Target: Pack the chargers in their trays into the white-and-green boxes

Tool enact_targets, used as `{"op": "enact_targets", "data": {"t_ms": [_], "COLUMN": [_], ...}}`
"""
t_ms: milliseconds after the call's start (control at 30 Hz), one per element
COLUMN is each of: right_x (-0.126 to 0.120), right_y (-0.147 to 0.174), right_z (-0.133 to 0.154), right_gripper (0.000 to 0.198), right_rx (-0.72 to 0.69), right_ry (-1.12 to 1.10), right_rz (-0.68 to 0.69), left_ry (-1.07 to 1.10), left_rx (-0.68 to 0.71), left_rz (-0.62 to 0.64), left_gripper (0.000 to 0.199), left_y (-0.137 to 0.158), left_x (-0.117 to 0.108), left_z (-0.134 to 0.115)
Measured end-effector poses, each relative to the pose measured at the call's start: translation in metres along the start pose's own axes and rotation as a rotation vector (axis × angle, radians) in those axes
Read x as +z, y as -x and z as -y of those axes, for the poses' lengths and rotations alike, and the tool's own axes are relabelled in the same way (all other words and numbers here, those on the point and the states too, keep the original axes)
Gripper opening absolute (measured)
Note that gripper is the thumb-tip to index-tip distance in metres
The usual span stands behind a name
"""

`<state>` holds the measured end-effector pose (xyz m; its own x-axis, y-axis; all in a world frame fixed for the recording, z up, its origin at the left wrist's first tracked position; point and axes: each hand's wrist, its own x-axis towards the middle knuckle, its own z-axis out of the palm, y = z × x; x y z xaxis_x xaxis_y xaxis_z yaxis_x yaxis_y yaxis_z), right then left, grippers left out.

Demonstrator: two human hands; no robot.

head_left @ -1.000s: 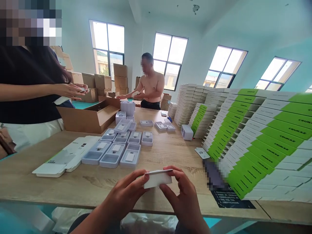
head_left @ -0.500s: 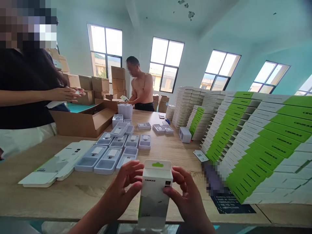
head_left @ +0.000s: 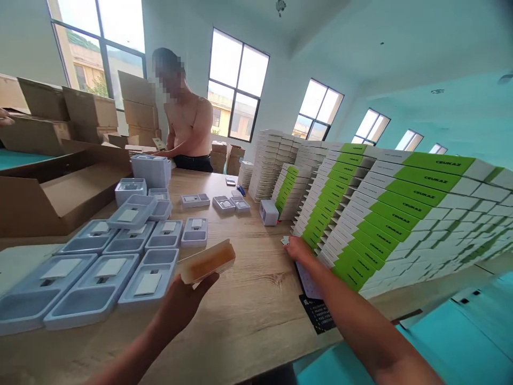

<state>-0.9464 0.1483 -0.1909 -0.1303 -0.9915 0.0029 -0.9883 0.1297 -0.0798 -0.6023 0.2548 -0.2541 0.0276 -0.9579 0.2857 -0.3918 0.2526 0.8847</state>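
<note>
My left hand (head_left: pixel 187 297) is closed around a small packaging box (head_left: pixel 208 261), which lies tilted over the table. The box's open side faces me and looks brownish inside, slightly blurred. Stretched out to the right, my right hand (head_left: pixel 297 248) has its fingers together on a small white printed card (head_left: pixel 285 240) at the foot of the stacked boxes. My fingers and wrist cover most of that card. Left of the held box are several pale plastic trays (head_left: pixel 150 283) with white pieces in them.
Tall stacks of white and green boxes (head_left: pixel 372 214) line the table's right side. A dark printed sheet (head_left: pixel 318 315) lies under my right forearm. An open cardboard carton (head_left: pixel 76 187) stands at left. Across the table a person (head_left: pixel 188 123) handles a small item.
My right hand has let go of the box and moved right to the card. The box, now only in my left hand, has tipped over sideways. The view has turned right.
</note>
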Motion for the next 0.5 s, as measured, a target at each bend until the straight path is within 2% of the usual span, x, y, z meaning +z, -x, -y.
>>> {"op": "enact_targets", "data": {"t_ms": [67, 200, 500], "right_x": [0.003, 0.018, 0.028], "right_y": [-0.022, -0.044, -0.051], "right_z": [-0.019, -0.037, -0.043], "right_gripper": [0.029, 0.029, 0.029], "right_rx": [0.042, 0.077, 0.106], "right_ry": [0.056, 0.09, 0.018], "right_rz": [0.047, 0.105, 0.112], "left_ry": [0.07, 0.08, 0.07], "left_rx": [-0.036, 0.024, 0.07], "left_rz": [-0.018, 0.01, 0.007], "left_gripper": [0.056, 0.046, 0.033], "left_y": [-0.005, -0.004, -0.004], "left_x": [0.005, 0.004, 0.001], "left_z": [0.01, 0.014, 0.003]}}
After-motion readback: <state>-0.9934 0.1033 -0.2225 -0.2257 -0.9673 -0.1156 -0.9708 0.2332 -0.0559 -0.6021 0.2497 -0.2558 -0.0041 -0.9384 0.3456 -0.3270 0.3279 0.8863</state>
